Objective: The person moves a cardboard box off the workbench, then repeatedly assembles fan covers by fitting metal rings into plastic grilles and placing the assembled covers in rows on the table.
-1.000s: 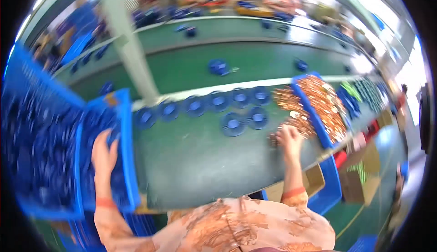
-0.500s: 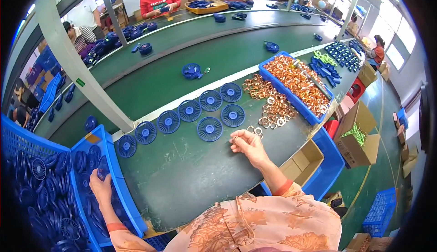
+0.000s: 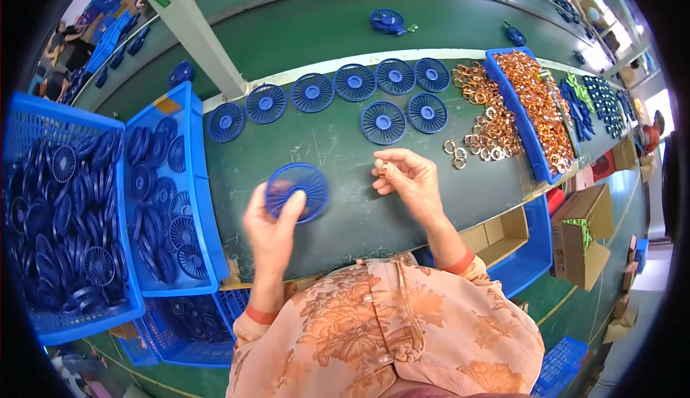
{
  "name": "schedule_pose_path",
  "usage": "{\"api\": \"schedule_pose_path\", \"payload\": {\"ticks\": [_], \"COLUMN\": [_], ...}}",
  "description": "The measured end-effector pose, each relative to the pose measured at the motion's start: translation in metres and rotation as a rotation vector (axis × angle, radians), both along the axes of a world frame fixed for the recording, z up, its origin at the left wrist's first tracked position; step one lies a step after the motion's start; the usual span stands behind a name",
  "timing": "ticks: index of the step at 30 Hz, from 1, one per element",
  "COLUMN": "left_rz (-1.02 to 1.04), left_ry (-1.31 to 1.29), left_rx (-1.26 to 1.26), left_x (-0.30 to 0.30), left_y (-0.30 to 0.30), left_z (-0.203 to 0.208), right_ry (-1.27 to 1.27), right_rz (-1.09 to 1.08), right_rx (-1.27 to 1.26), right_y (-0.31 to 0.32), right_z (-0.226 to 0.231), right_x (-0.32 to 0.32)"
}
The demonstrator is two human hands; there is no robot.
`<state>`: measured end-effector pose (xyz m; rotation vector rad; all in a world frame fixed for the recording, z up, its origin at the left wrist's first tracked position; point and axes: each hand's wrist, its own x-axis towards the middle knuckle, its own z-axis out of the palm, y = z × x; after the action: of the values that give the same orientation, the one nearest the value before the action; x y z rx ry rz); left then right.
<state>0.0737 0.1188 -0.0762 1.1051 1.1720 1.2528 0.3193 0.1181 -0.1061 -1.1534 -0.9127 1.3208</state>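
My left hand point(image 3: 270, 236) grips a round blue fan grille point(image 3: 307, 179) by its edge, thumb on its face, above the green worktop. It is slightly blurred. To its right my right hand point(image 3: 415, 188) pinches a small copper-coloured ring point(image 3: 382, 169) between thumb and fingers. Beyond the hands, several blue fan grilles point(image 3: 313, 93) lie in a row along the worktop's far edge. Two more, one of them a grille point(image 3: 383, 123) nearer me, sit in front of that row. Loose copper rings point(image 3: 496, 132) are heaped to the right.
A blue tray point(image 3: 552, 175) full of copper rings stands at the right. On the left are a blue bin point(image 3: 203, 204) and a larger blue crate point(image 3: 133, 283), both holding grilles. A post point(image 3: 194, 35) rises at the far edge, beside a green conveyor belt point(image 3: 309, 28) carrying blue fan parts.
My left hand has come out of the blue bin and over the worktop with a fan grille. My right hand stays near the loose rings. The view has tilted down and shifted left.
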Motion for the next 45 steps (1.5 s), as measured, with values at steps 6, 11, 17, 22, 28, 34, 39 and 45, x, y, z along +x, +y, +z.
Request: {"api": "schedule_pose_path", "payload": {"ticks": [6,11,17,22,28,34,39,45], "left_rz": [-0.121,-0.109,-0.079,-0.111,-0.098,-0.134,-0.137,-0.203], "left_ry": [-0.335,-0.33,-0.412,-0.479,-0.472,-0.326,-0.222,-0.245], "left_rx": [-0.197,-0.228,-0.277,-0.311,-0.3,-0.257,-0.234,-0.238], "left_x": [0.024,0.022,0.019,0.017,0.017,0.017,0.016,0.026], "left_y": [-0.002,-0.001,-0.001,-0.001,0.001,-0.001,-0.005,0.001], "left_z": [-0.022,-0.028,-0.032,-0.036,-0.04,-0.039,-0.045,-0.037], "right_ry": [-0.031,0.013,0.015,0.036,-0.095,-0.674,-0.83,-0.926], "right_rz": [-0.056,-0.031,0.034,0.052,0.133,0.161,0.211,0.196], "right_rx": [0.071,0.007,0.004,0.024,0.176,0.506,0.533,0.603], "right_y": [-0.01,-0.012,-0.01,-0.01,-0.012,-0.004,-0.001,-0.001], "right_z": [-0.002,-0.01,-0.013,-0.006,0.007,0.029,0.021,0.011], "right_x": [-0.008,-0.007,-0.014,-0.022,-0.044,-0.061,-0.058,-0.045]}}
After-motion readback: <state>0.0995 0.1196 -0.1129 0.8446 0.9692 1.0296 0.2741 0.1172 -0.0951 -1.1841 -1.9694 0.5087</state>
